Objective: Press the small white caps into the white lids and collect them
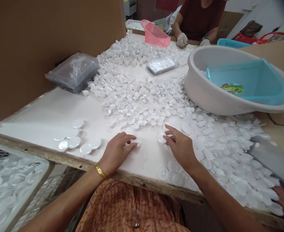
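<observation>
My left hand (119, 148), with a gold bracelet at the wrist, pinches a small white plastic piece (138, 144) just above the table. To its right, my right hand (180, 146) has a round white plastic disc (161, 138) between thumb and fingers. Beyond both hands spreads a heap of small white cup-shaped pieces (142, 100). Several flat white discs (74, 142) lie to the left of my left hand. More white discs (178, 179) rest near the table edge below my right hand, and a larger pile of discs (240, 174) covers the table at the right.
A large white tub (204, 93) holding a blue basin (258, 87) stands at the right. Farther back are a pink scoop (156, 34) and a wrapped pack (162, 65). Clear plastic packs (74, 72) lean near the cardboard (47, 38). A crate of discs (42, 170) sits lower left. A gloved person (202, 19) works opposite.
</observation>
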The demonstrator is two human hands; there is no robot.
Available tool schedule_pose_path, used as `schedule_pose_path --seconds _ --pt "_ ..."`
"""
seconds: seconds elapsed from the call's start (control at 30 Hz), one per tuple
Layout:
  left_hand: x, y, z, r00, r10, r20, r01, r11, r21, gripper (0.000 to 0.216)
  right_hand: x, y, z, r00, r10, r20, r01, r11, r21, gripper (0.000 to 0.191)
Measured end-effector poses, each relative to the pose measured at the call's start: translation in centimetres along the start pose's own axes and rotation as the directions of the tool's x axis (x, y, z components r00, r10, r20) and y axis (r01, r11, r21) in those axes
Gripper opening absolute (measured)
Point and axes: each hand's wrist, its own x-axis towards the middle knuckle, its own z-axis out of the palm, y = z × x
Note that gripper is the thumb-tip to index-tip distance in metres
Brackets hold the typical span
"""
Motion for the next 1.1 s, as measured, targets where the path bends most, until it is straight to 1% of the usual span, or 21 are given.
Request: schedule_pose_path --seconds 0.1,0.17,0.27,0.33,0.37,0.43,0.5,0.57,0.67,0.8,0.9,1.0,1.1 --pt "0.4 0.0 -0.2 1.000 -0.016 0.006 0.017 0.999 -0.043 0.023 0.1 0.0 -0.2 0.995 0.094 0.019 -0.096 0.990 0.107 0.039" --pt "0.5 0.3 -0.1 1.000 -0.017 -0.013 0.016 0.996 -0.084 0.023 0.1 -0.4 -0.7 0.989 0.146 0.030 -0.149 0.971 0.189 0.039" --pt "0.7 1.3 0.1 0.998 -0.041 -0.039 0.034 0.984 -0.174 0.024 -0.1 -1.6 -0.9 0.961 0.245 0.124 -0.273 0.905 0.326 0.034" --pt "0.9 2.0 0.1 0.996 -0.084 -0.019 0.076 0.961 -0.267 0.025 -0.2 -2.8 -0.4 0.938 0.278 0.206 -0.341 0.846 0.411 0.030" --pt "1.0 2.1 0.0 0.994 -0.109 0.012 0.107 0.939 -0.328 0.026 -0.2 -3.4 0.0 0.929 0.277 0.247 -0.363 0.816 0.450 0.029" --pt "1.2 2.1 0.0 0.982 -0.162 0.094 0.187 0.865 -0.465 0.027 -0.2 -4.6 1.2 0.913 0.245 0.327 -0.387 0.776 0.498 0.027" --pt "1.3 1.7 0.0 0.962 -0.225 0.152 0.271 0.778 -0.566 0.027 -0.1 -5.4 2.4 0.909 0.200 0.366 -0.374 0.780 0.501 0.026" --pt "1.3 1.2 0.1 0.940 -0.298 0.164 0.334 0.718 -0.611 0.024 0.0 -5.8 3.3 0.914 0.170 0.368 -0.346 0.799 0.492 0.025" --pt "1.1 0.6 0.7 0.922 -0.347 0.172 0.376 0.697 -0.610 0.022 -0.2 -5.4 4.2 0.913 0.170 0.370 -0.345 0.805 0.482 0.025" --pt "1.1 0.4 1.5 0.929 -0.348 0.124 0.360 0.778 -0.514 0.019 -0.7 -4.3 5.0 0.922 0.175 0.346 -0.322 0.844 0.429 0.024" --pt "1.2 0.4 1.6 0.928 -0.346 0.138 0.371 0.816 -0.444 0.018 -0.8 -4.0 5.4 0.926 0.153 0.345 -0.298 0.857 0.420 0.023" --pt "1.2 0.6 1.5 0.933 -0.321 0.163 0.360 0.841 -0.404 0.017 -0.8 -4.0 5.6 0.915 0.147 0.376 -0.321 0.830 0.456 0.021" --pt "0.9 0.8 1.5 0.949 -0.278 0.146 0.313 0.874 -0.371 0.015 -1.0 -4.1 5.5 0.905 0.151 0.398 -0.350 0.796 0.494 0.019"
